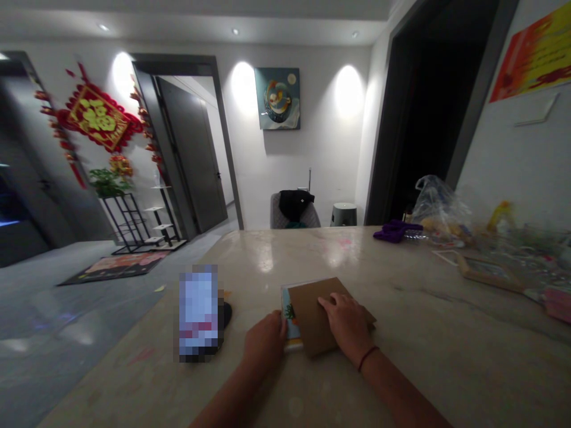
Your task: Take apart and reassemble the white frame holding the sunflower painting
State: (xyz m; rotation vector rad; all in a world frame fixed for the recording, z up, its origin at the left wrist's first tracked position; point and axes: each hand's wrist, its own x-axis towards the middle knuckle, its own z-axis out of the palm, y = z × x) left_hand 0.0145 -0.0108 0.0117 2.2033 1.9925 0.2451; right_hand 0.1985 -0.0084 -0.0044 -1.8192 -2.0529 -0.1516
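A brown board (312, 315) lies tilted on the table over a colourful picture sheet (291, 324), whose left part shows from under it. My right hand (348, 321) rests on the board's right part with its fingers spread; a dark red string is round the wrist. My left hand (266, 339) is at the left edge of the picture sheet, its fingers together and bent against that edge. What lies beneath the board's right corner is mostly hidden.
A blurred-out phone (198, 312) stands on a dark round base at the left of the marble table (401, 368). At the right lie a purple cloth (397, 230), a clear plastic bag (439, 211), a wooden frame (488, 273) and a pink item (558, 304).
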